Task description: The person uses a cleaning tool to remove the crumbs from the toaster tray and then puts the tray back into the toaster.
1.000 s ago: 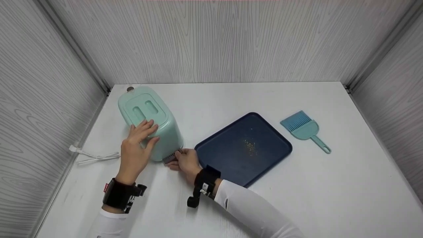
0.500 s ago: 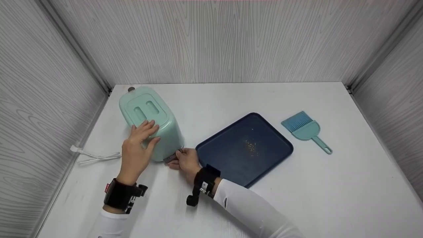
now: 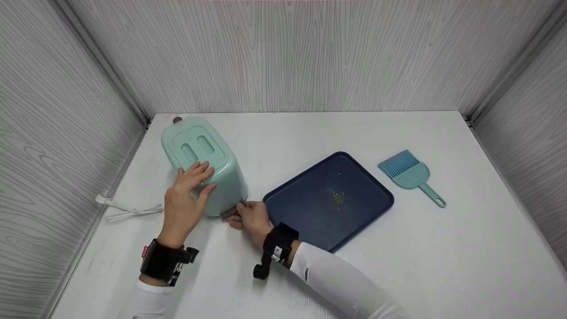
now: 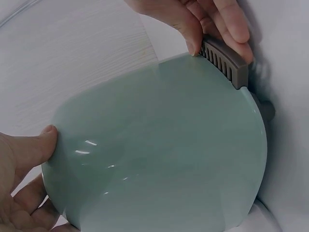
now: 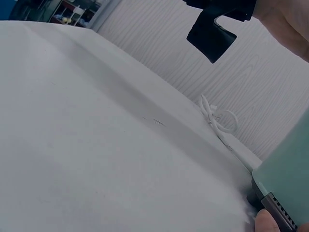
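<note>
A mint-green toaster (image 3: 230, 181) stands at the left of the white table, its two slots facing up. My left hand (image 3: 182, 199) holds its near top end, fingers over the top and thumb on the side, as the left wrist view shows. Low at the toaster's near right edge, my right hand (image 3: 254, 218) pinches a dark grey ridged crumb tray (image 4: 224, 60) between thumb and fingers. The tray's ridged front lies against the toaster's base; the remainder is hidden inside.
A navy tray (image 3: 301, 212) with brown crumbs (image 3: 336, 197) lies right of the toaster. Farther right is a small teal brush nested in a dustpan (image 3: 409, 175). A bundled white cord (image 3: 133, 209) lies left. Wood-grain panels (image 3: 283, 57) border the table's back and sides.
The crumb tray's front has moved slightly in toward the toaster's base, with my right hand still on it. My left hand keeps its place on the toaster.
</note>
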`<state>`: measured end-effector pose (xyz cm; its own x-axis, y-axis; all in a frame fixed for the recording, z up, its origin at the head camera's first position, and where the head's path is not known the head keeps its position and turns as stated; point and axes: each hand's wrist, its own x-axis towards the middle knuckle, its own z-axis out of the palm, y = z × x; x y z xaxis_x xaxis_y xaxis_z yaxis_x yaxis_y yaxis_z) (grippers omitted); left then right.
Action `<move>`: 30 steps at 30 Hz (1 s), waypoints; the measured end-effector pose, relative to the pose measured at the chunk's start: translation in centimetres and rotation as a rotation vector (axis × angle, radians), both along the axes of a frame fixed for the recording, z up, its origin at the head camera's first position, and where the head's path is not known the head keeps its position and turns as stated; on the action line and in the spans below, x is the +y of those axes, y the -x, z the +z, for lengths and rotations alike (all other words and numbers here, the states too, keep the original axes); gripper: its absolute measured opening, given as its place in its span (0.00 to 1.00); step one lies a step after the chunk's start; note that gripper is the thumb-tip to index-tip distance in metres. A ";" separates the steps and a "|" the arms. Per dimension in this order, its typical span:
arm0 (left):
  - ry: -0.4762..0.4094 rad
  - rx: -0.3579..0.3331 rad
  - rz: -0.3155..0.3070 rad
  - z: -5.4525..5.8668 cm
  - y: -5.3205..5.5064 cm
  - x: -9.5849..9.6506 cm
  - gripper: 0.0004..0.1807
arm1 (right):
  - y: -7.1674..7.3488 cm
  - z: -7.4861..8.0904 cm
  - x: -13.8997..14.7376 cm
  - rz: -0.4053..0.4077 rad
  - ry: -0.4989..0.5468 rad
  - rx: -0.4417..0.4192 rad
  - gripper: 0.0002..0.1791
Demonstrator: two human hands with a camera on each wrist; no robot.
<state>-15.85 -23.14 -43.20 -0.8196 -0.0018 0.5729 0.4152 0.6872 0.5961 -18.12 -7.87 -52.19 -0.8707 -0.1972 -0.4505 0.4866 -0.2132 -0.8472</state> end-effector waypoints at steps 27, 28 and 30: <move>0.026 -0.002 0.004 0.0 -0.1 0.0 0.22 | -1.1 0.1 0.4 -0.019 0.011 0.007 0.12; 0.027 0.000 0.003 -0.1 -0.1 0.0 0.22 | -1.1 0.1 0.3 -0.021 0.006 0.010 0.12; 0.028 0.001 0.004 -0.1 -0.2 -0.1 0.22 | -1.1 0.1 0.2 -0.028 0.002 0.016 0.11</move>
